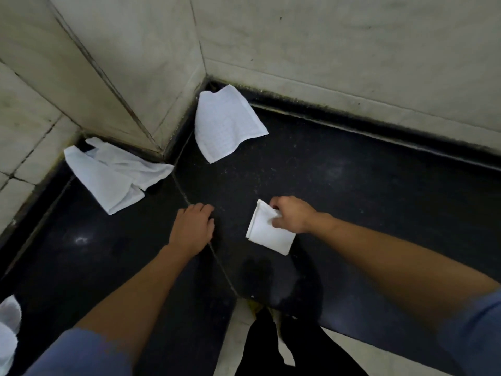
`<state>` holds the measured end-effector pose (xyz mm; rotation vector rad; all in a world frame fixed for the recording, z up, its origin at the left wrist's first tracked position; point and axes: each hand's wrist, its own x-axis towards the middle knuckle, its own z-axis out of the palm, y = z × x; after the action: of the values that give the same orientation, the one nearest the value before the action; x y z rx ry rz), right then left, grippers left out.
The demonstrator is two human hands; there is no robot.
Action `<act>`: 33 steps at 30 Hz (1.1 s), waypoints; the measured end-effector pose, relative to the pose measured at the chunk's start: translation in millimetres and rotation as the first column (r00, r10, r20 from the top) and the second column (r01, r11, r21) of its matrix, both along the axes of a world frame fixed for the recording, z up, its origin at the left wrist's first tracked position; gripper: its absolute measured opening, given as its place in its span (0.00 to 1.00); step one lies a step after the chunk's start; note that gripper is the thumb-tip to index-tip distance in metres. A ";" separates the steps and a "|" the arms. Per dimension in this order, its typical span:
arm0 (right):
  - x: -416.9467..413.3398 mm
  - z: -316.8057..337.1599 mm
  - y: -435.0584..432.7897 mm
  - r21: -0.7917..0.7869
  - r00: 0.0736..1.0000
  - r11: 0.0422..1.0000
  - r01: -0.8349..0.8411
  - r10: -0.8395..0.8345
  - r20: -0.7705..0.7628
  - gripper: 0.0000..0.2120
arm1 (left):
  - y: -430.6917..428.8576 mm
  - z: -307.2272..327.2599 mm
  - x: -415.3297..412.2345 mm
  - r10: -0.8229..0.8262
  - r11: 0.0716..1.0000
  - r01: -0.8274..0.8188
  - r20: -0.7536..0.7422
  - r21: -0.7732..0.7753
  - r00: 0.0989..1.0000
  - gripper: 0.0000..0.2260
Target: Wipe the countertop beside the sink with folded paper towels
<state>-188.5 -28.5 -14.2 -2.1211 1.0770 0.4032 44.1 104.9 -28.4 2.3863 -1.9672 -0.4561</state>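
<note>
A dark, speckled countertop (366,185) is seen from above, set into a corner of pale tiled walls (325,44). A folded paper towel (268,234) is gripped by the right hand (294,215), pinched at its far right edge between thumb and curled fingers. The towel extends from that hand toward the left and toward the person, so that it lies between the two hands, with its long axis slanted from far-left to near-right. Whether its underside is pressed against the counter or held just above it cannot be told.

The left hand (193,226) is laid palm down on the counter, well apart from the towel, its fingertips bent over a thin seam (225,272) in the stone; nothing is held in it. The right hand is plainly the nearer one to the towel, and the broad bare stretch of counter lies to its right and beyond it, so a wiping stroke is judged to belong to that arm.

Two more towels are left unfolded near the walls: a flat loose towel (227,123) in the far corner, and a crumpled towel (113,175) by the left wall. A white object (8,321) is cut off at the lower left edge and cannot be identified. No sink is seen.
</note>
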 end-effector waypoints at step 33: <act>-670.9 163.3 333.9 -0.736 0.453 0.294 0.610 -0.892 0.018 0.10 | 15.6 169.2 -705.9 -0.969 0.175 0.967 0.143 -0.184 0.203 0.12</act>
<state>-859.4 305.4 149.1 -1.6838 2.6907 -0.0893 -661.7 120.5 140.8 0.5836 -3.0721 -0.1427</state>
